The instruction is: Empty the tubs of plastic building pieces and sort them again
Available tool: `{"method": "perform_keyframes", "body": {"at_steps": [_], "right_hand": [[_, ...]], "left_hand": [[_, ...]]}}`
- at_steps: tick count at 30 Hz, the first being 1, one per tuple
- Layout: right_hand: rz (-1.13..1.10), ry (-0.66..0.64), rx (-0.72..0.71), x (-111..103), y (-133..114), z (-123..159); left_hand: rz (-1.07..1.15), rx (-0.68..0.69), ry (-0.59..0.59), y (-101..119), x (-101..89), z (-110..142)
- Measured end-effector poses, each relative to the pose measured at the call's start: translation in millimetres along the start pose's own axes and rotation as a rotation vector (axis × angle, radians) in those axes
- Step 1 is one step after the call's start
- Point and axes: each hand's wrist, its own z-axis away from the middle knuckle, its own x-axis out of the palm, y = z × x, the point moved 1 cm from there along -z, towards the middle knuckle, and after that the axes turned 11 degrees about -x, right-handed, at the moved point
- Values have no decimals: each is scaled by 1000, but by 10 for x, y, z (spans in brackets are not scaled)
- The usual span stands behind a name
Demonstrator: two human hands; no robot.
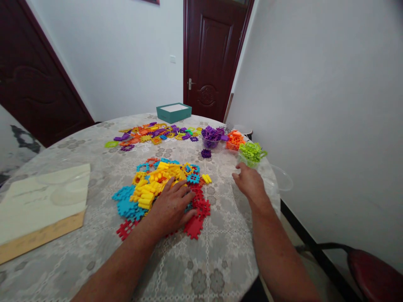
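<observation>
My left hand (173,205) lies with its fingers spread on a mixed pile of plastic interlocking pieces. Yellow pieces (146,195) form the top of the pile, with blue pieces (126,203) on its left and red pieces (199,205) on its right. To the right, my right hand (251,180) is curled, thumb and index finger at the edge of a clear plastic bowl (231,161); the see-through rim is hard to make out. Just beyond that hand is a container heaped with green pieces (252,152). Two small yellow pieces (206,178) lie beside the pile.
Purple pieces (211,134) fill a clear bowl, and orange pieces (234,138) another. A loose purple piece (206,153) lies in front. Mixed pieces (151,133) spread across the back near a green box (174,113). Cardboard (44,235) lies left; a red chair (374,272) stands right.
</observation>
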Motion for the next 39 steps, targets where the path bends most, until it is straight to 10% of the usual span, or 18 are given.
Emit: {"method": "perform_keyframes", "body": {"at_steps": [24, 33, 39], "right_hand": [[2, -35, -48, -145, -227, 62], [54, 238, 33, -486, 32, 115], [86, 43, -183, -390, 88, 263]], "left_hand": [[-28, 34, 122, 20, 1, -50], [5, 59, 168, -15, 26, -56], [3, 57, 187, 15, 9, -59]]}}
